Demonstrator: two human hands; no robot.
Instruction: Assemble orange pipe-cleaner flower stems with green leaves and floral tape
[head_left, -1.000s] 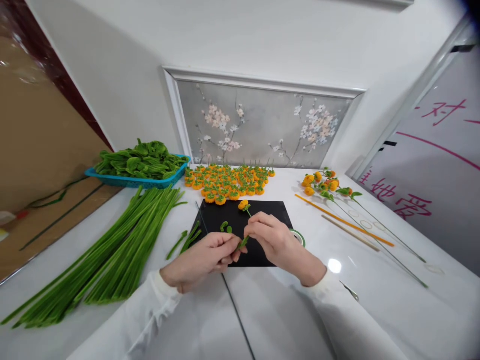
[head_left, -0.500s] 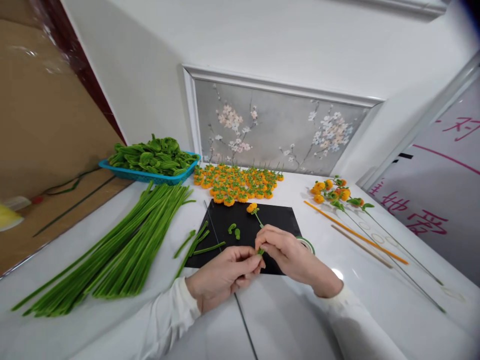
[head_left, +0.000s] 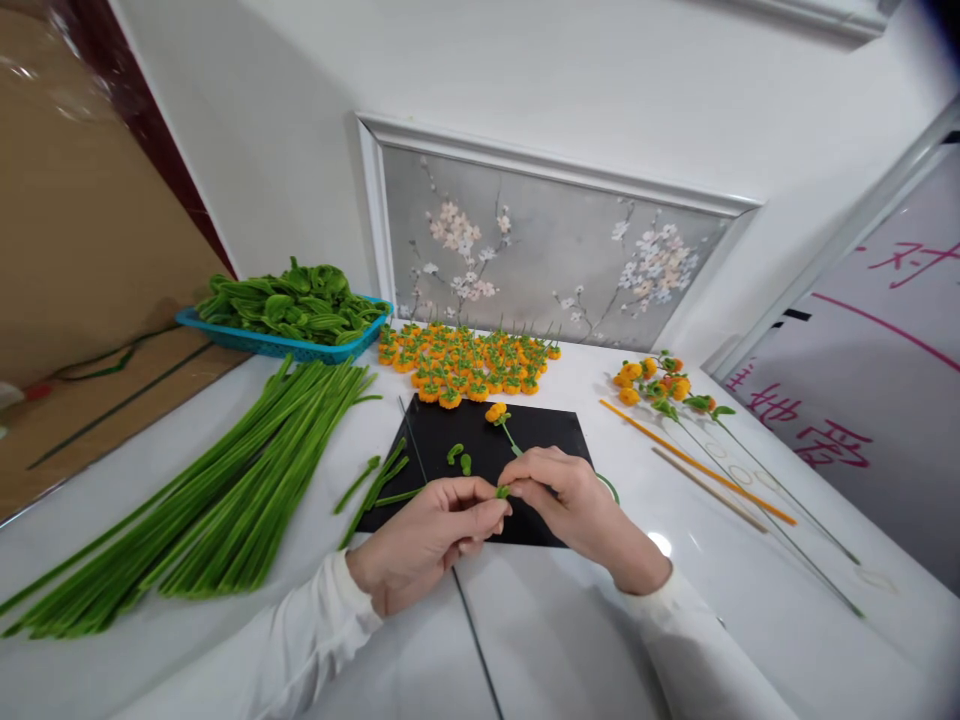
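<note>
Now: both hands meet over the black mat [head_left: 544, 428], fingertips together. Left hand [head_left: 427, 530] closed in a pinch on a small green piece [head_left: 503, 491]; right hand [head_left: 581, 505] closed at the same spot, its fingers curled over the lower stem. We find the flower [head_left: 496, 412] at 12 o'clock from the fingertips, head above the far part of the mat, its stem [head_left: 510, 437] running down behind the right fingers.

Change noted: against 1.0 s ago, we see more bare stem between the flower head and the right hand, and less of the green piece showing. We judge that the work has shifted lower on the stem and that the piece is being pressed or wound there; contact with the stem is hidden. Probably unfinished: 2 curled green pieces [head_left: 454, 455] lie loose on the mat at 10 o'clock.
</note>
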